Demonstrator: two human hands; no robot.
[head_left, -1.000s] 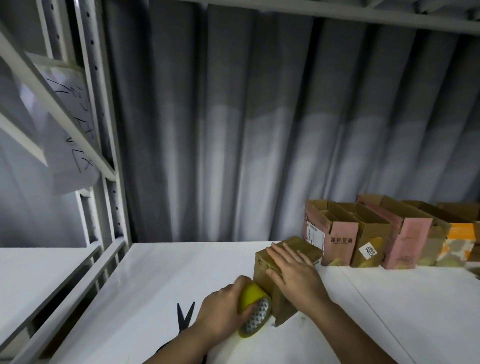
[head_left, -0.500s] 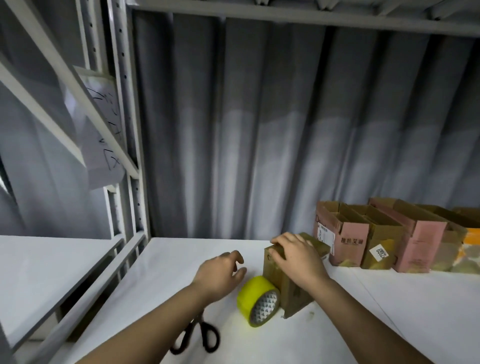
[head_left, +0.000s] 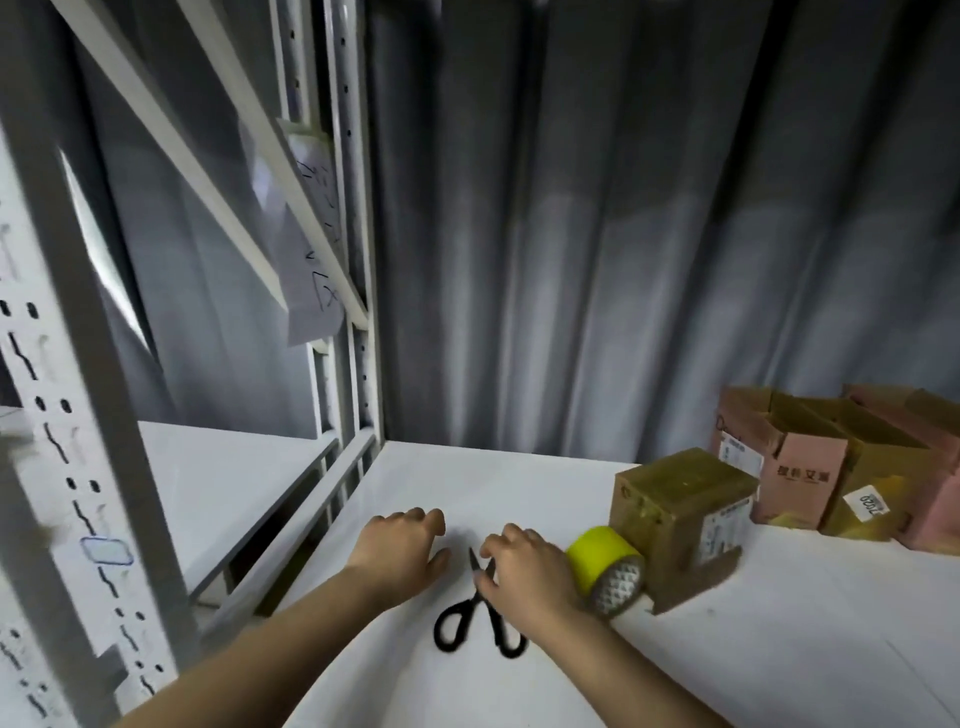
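Now my right hand (head_left: 524, 571) is down on the pair of black-handled scissors (head_left: 467, 607), which lies flat on the white shelf board (head_left: 779, 649) in front of me. My fingers are curled over the blades, and the thumb and first finger pinch them close to the joint. The pointed tip shows a little above my thumb. The two handle loops point back toward me and are free of my hand.

My left hand (head_left: 400, 558) is just beside the scissors, on their left. It rests on the board with the fingers loosely bent, and it holds nothing. A narrow gap of white board lies between this hand and the blade tip.

Directly to the right of my right hand stands the roll of bright yellow adhesive tape (head_left: 597, 553). It is on its edge, with the open core turned toward me and to the right. The roll leans against the small brown cardboard box (head_left: 670, 499), which is closed and carries a white printed label on its right face.

Behind this box, further to the right, is a row of open pink and brown cartons (head_left: 800, 467) along the grey pleated curtain (head_left: 571, 260). On the left rises the white metal shelf frame (head_left: 358, 364), and a sheet of paper with handwriting (head_left: 311, 249) hangs on it.
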